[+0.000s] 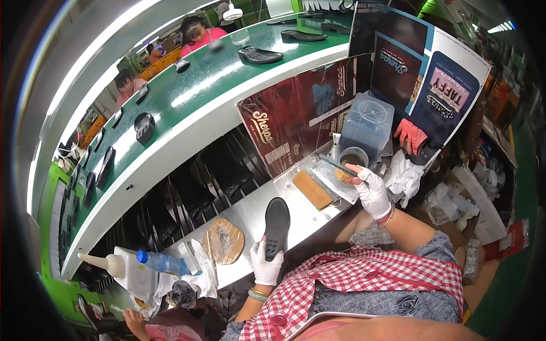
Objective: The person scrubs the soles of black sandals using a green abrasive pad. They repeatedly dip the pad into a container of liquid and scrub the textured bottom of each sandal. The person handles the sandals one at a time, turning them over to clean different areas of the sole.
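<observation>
My left hand (266,265), in a white fingerless glove, grips the heel end of a black shoe sole (277,219), its fingers on the recessed grid. The sole points away from me over the metal bench (304,219). Off to the right, my gloved right hand (369,194) is closed on a slim dark-green stick (336,165), which slants up to the left. Its kind I cannot make out. Just beyond these fingers stands a small cup (354,154), partly covered by the hand and stick. A tan rectangular block (312,190) lies on the bench between my hands.
Beyond the bench, a green conveyor (219,77) carries several black soles. A clear plastic tub (369,120), a red glove (410,136) and crumpled white paper (405,177) are at right. At left are a wrapped brown disc (223,241), blue bottle (164,262) and white nozzle bottle (134,273).
</observation>
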`<state>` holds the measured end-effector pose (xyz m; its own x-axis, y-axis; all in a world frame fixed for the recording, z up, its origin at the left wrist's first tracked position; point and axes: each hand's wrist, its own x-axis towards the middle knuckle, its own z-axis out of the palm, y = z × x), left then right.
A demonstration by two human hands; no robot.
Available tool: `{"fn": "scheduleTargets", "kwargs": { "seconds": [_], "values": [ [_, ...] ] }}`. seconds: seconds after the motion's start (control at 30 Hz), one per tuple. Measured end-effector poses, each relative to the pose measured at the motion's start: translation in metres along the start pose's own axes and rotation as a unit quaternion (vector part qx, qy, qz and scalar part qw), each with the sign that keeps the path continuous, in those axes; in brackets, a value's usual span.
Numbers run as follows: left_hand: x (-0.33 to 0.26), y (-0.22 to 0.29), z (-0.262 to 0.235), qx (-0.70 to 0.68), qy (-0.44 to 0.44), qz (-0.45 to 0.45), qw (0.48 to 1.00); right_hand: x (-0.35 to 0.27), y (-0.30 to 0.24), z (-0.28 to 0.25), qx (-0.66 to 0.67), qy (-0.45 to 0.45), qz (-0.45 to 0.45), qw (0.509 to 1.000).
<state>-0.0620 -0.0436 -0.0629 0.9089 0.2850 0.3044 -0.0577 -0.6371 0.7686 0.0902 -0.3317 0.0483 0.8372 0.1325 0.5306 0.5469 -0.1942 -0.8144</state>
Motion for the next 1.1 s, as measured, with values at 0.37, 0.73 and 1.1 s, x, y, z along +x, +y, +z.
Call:
{"fn": "scheduleTargets", "kwargs": {
  "seconds": [0.37, 0.73, 1.1],
  "values": [
    [0.039, -0.011, 0.014, -0.543, -0.152, -0.309, 0.766, -0.032, 0.008, 0.087, 0.119, -0.033, 0.027, 0.992],
    [0.061, -0.007, 0.049, -0.461, -0.078, -0.25, 0.848, -0.046, 0.048, 0.135, -0.01, -0.118, -0.173, 0.978],
    [0.067, 0.0, 0.039, -0.444, -0.107, -0.263, 0.85, -0.038, 0.051, 0.155, -0.139, -0.148, -0.267, 0.942]
  ]
}}
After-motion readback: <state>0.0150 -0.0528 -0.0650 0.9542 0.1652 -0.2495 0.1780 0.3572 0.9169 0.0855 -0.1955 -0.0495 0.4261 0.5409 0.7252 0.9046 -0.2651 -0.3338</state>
